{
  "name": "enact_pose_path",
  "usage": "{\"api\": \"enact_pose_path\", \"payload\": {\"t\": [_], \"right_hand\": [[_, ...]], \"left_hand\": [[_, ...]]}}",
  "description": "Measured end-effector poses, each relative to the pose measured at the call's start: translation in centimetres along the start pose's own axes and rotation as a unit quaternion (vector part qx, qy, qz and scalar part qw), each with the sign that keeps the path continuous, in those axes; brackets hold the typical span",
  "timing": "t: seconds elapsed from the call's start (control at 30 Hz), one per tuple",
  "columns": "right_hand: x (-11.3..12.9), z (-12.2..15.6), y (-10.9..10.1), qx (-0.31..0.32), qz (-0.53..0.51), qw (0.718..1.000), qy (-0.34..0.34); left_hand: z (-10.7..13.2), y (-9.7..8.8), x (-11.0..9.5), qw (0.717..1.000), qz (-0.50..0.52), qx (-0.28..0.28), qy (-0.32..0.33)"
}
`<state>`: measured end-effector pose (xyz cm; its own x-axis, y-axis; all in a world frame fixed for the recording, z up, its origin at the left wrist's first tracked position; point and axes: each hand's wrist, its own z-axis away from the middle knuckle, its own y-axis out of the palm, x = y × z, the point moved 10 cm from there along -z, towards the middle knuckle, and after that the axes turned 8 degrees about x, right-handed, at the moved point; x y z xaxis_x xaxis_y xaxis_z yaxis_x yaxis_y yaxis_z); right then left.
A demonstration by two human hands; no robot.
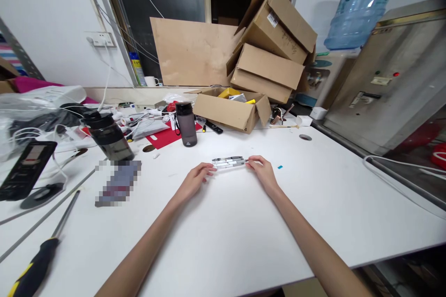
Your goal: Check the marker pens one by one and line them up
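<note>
A few slim clear pens (228, 163) with dark and grey parts lie side by side, crosswise, between my two hands at the middle of the white table (223, 232). My left hand (198, 178) has its fingers closed at the left end of the pens. At their right end, my right hand (263, 172) pinches a dark, thin tip between thumb and fingers. How many pens each hand grips is too small to tell. Just right of my right hand lies a small blue scrap (280, 167).
A dark bottle (186, 125) stands behind the hands, near an open cardboard box (226, 111). To the left are another bottle (108, 134), a blurred-out item (119, 184), a screwdriver (45, 250) and tangled cables. A white cable (397, 188) crosses the right side.
</note>
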<state>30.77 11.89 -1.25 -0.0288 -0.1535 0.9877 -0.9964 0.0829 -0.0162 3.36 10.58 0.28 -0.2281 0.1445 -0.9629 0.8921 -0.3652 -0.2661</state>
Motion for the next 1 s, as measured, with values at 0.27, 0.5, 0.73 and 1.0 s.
{"api": "enact_pose_path", "payload": {"t": [0.27,0.5,0.73,1.0], "right_hand": [[1.0,0.7,1.3,0.047,0.007,0.999,0.002],[2.0,1.9,4.2,0.185,0.049,0.981,-0.014],[2.5,2.6,5.3,0.240,0.126,0.962,-0.045],[3.4,4.3,6.5,0.258,0.195,0.944,-0.063]], "left_hand": [[0.3,0.1,-0.3,0.999,0.037,-0.007,-0.026],[0.6,1.3,-1.7,0.998,-0.050,0.033,0.037],[1.4,2.2,-3.0,0.988,-0.135,0.060,0.048],[1.7,2.5,-3.1,0.982,-0.173,0.058,0.046]]}}
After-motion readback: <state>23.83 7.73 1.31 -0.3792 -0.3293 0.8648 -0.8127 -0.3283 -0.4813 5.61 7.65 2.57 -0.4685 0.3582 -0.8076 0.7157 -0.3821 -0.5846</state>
